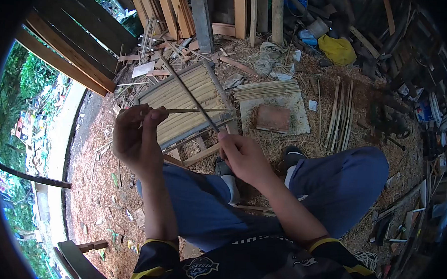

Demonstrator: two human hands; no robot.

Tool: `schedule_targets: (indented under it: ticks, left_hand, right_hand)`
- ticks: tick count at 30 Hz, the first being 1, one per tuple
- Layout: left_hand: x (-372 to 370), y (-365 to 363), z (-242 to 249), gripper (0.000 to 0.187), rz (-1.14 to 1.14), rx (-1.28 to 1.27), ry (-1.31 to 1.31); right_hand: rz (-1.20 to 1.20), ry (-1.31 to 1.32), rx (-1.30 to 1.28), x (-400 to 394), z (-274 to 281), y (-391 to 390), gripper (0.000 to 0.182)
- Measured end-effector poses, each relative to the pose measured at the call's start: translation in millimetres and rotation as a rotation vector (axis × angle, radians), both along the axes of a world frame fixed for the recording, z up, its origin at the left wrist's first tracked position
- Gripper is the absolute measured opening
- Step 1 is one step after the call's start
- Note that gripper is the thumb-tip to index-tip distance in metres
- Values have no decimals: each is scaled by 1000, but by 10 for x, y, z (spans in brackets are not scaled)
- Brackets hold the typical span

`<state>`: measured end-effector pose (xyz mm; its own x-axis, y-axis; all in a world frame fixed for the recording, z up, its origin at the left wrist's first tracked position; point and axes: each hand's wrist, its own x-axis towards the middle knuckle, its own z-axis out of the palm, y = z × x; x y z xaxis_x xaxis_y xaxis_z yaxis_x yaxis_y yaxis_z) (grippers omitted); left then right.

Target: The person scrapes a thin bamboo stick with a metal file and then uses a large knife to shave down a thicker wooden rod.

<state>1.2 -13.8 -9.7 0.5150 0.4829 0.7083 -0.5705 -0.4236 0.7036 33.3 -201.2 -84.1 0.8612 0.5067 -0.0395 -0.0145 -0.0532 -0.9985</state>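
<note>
My left hand (138, 138) pinches a thin bamboo strip (185, 110) between thumb and fingers, and the strip points to the right. In my right hand (243, 158) is a long, thin dark stick-like tool (185, 90), slanting up and to the left. The tool crosses the strip in this view, near the strip's middle. Beneath both lies a framed panel (150, 94) faced with rows of pale bamboo slats, close in front of my feet. Whether the dark tool is a blade seen edge-on I cannot tell.
A reddish block (273, 118) rests on a pale board (299, 110), with a row of thin strips (265, 90) along its far edge. More bamboo strips (340, 114) lie to the right. Planks (204, 19) lean at the back, near a yellow cloth (337, 49). Shavings cover the ground.
</note>
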Motion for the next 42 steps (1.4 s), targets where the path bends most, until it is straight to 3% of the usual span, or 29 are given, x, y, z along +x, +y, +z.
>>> schedule_targets:
  ticks: [8, 11, 23, 26, 29, 32, 35, 38, 42]
  left_hand:
    - [-97, -39, -54, 19, -42, 100, 40]
    - [-130, -166, -22, 18, -6, 149, 42]
    - [-167, -214, -57, 16, -98, 182, 35]
    - [-140, -243, -52, 15, -132, 181, -4]
    - [-137, -299, -74, 14, -145, 207, -13]
    - [-145, -239, -96, 14, -149, 188, -17]
    - [-113, -216, -62, 14, -147, 245, -31]
    - [-108, -261, -64, 11, -117, 258, -1]
    - [-129, -111, -70, 11, -102, 284, 40]
  right_hand:
    - [72, -150, 41, -195, 532, -16, 49]
    - [-9, -282, 106, -224, 497, 18, 44]
    - [-10, -94, -45, -60, 290, -50, 48]
    - [7, -201, -134, -47, 360, -117, 48]
    - [25, -228, -58, -110, 370, -139, 48]
    - [-58, -133, -81, 9, 39, -47, 46]
    - [-66, -176, -164, 13, 173, -121, 49]
    - [-25, -252, 17, -46, 217, -116, 51]
    - [-48, -185, -180, 86, 10, -66, 54]
